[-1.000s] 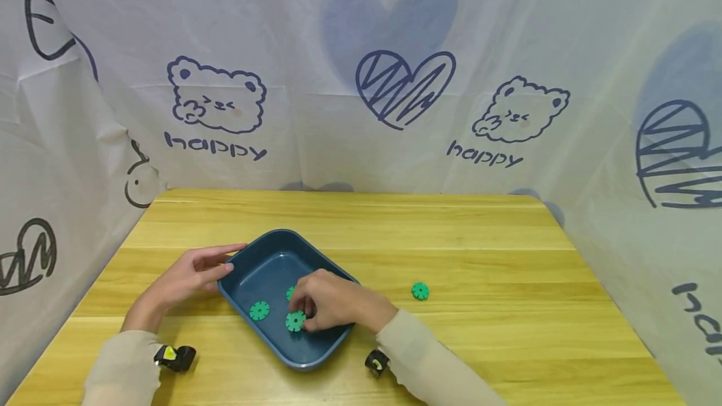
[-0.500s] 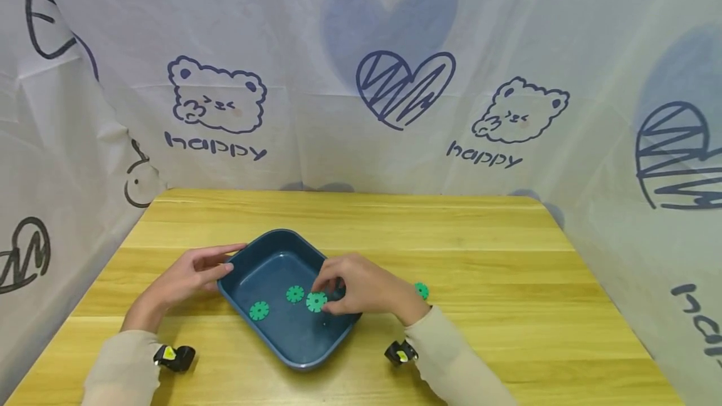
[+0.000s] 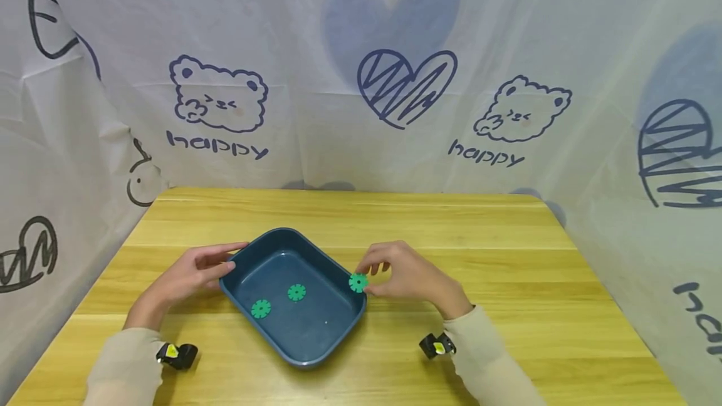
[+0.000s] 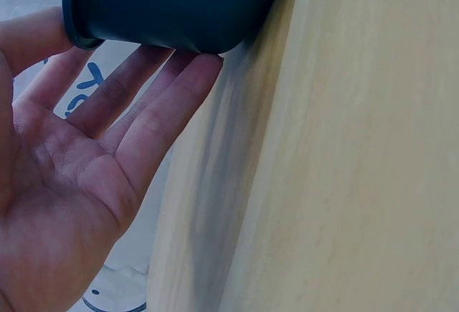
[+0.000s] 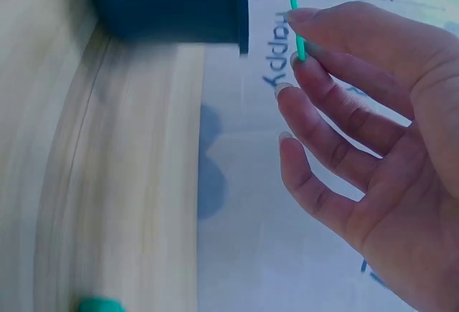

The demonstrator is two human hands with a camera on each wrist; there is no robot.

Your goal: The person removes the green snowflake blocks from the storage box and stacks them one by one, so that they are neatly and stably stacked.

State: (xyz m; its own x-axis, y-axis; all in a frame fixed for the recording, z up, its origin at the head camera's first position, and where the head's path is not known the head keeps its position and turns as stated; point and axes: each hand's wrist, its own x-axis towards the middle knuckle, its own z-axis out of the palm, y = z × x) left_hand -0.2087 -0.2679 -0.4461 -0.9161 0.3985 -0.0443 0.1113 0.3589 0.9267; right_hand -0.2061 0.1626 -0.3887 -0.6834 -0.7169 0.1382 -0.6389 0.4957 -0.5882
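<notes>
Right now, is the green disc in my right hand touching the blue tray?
Apart: the right wrist view shows a clear gap between the green disc and the blue tray.

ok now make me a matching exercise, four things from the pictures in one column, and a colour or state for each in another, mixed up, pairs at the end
Things:
1. left hand
2. table
3. right hand
4. bin

Colours and states:
A. yellow, with wood grain
B. touches the rim
C. dark blue, with two discs inside
D. pinches a green disc

Right pairs: 1-B, 2-A, 3-D, 4-C
</notes>
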